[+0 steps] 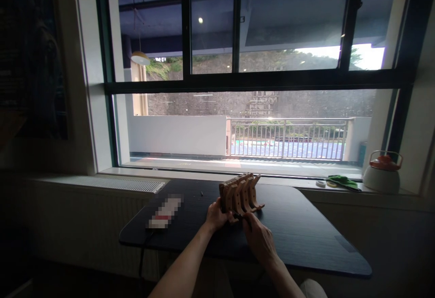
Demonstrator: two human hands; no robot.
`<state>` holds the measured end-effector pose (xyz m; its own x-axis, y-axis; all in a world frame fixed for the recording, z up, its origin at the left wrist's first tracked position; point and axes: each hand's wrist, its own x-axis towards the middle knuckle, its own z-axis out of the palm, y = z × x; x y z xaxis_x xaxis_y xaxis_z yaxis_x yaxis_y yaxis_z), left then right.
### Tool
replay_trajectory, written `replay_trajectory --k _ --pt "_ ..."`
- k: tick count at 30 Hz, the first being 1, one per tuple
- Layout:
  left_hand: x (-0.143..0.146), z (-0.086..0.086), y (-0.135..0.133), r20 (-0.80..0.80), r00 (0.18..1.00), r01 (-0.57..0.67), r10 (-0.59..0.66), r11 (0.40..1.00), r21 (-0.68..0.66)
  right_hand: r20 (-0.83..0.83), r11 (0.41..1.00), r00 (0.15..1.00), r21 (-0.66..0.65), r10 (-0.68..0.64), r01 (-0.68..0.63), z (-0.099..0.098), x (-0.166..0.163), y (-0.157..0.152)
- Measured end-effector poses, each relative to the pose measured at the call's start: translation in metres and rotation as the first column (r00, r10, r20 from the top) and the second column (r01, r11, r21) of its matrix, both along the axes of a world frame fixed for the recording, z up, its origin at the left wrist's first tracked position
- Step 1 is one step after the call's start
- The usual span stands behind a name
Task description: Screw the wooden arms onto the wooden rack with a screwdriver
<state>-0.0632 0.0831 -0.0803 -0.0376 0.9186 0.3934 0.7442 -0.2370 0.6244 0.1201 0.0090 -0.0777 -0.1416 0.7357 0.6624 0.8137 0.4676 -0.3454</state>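
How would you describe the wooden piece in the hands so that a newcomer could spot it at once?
Below the big window stands a dark table. Near the middle of its far edge, the left hand grips a wooden rack, with the right hand at its base. It is the only pale wooden thing there, with a row of curved hooks.

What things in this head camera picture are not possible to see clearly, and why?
1. Head view: the near base of the wooden rack is covered by the left hand and the right hand.
2. The small dark item at the right fingertips is too small to identify.
3. The flat object on the table is blurred out.
4. The left wall is too dark to read.
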Motion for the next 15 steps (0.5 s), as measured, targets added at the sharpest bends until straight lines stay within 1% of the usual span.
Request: replay_trajectory --k 3,7,11,15 --pt "-0.0005 -0.0002 0.0001 -0.018 1.0 0.004 -0.003 0.999 0.051 0.01 1.0 1.0 0.009 0.011 -0.011 -0.0022 -0.0001 0.0011" --pt "-0.0008 -0.0004 0.0003 -0.029 1.0 0.004 -0.002 0.998 0.066 0.008 1.0 1.0 -0.002 -0.004 0.004 -0.0046 0.0006 0.0046" --pt "-0.0005 0.0004 -0.0001 -0.029 1.0 0.001 0.001 0.999 0.052 0.011 0.999 0.999 -0.038 -0.032 0.032 -0.0048 0.0007 0.0054" --pt "0.001 0.0047 -0.0037 -0.018 1.0 -0.01 0.01 1.0 0.005 0.012 0.997 0.999 -0.057 -0.043 0.043 -0.002 0.0002 0.0019"
